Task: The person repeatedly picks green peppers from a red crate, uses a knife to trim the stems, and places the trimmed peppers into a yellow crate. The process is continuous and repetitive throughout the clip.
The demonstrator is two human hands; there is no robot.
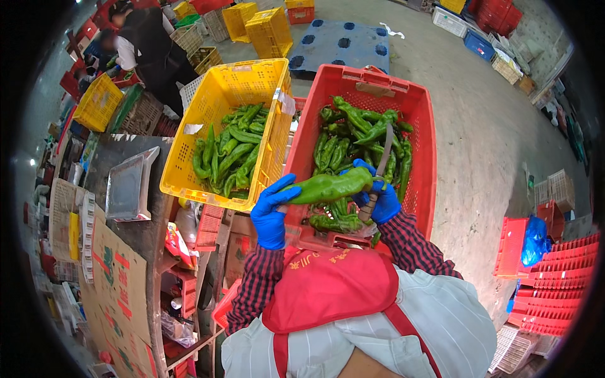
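A large green pepper (331, 187) lies level between my two hands, above the near part of a red plastic crate (427, 156). My left hand (270, 212), in a blue glove, grips its left end. Its stem end is by my right hand (385, 203), also blue-gloved. A knife (386, 149) with a wrapped handle is in my right hand too, its blade pointing away from me over the crate. More green peppers (331, 153) fill the red crate's bottom. To the left, a tilted yellow crate (177, 163) holds further green peppers (236, 153).
A scale-like metal tray (131, 183) rests on the dark table (101, 156) at left. Flattened cardboard (118, 279) hangs nearby. Beyond the crates lies a blue pallet (340, 45). Stacked red crates (555, 283) stand at right. A person (151, 52) in a dark apron bends at upper left.
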